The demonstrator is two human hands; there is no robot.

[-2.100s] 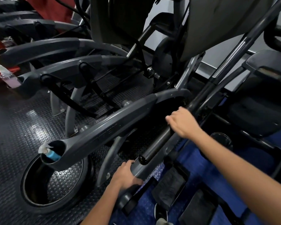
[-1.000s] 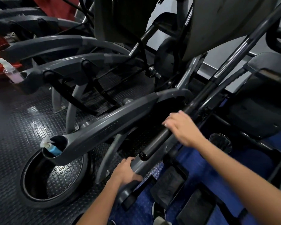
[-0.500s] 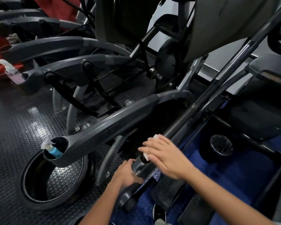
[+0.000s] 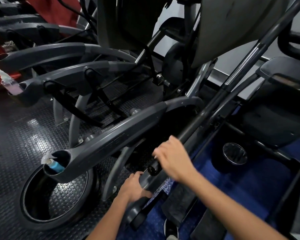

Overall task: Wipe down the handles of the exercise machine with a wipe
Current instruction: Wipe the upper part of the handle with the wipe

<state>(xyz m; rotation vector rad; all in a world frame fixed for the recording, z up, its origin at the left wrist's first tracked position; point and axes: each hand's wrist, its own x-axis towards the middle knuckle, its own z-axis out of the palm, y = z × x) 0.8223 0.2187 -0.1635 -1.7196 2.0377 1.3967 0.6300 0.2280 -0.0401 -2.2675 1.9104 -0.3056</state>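
The right hand (image 4: 173,161) curls round the black handle (image 4: 206,115) close to its near end cap (image 4: 151,169), fingers wrapped over the bar; it is blurred, and a pale edge at the fingertips may be the wipe, though I cannot tell. The handle runs from that cap up to the far right, with a narrow dark gap between it and the grey arm (image 4: 119,135) on its left. The left hand (image 4: 132,187) grips a grey bar (image 4: 145,181) just below the cap, near the right hand but apart from it. Studded floor (image 4: 16,135) lies open to the left; to the right, blue mat (image 4: 241,187) between frame tubes. The grey arm ends in a cup (image 4: 59,163) holding a blue spray bottle (image 4: 55,165). A farther arm's cup (image 4: 23,90) holds a pink bottle (image 4: 12,85). A black ring (image 4: 55,201) sits on the floor under the near cup
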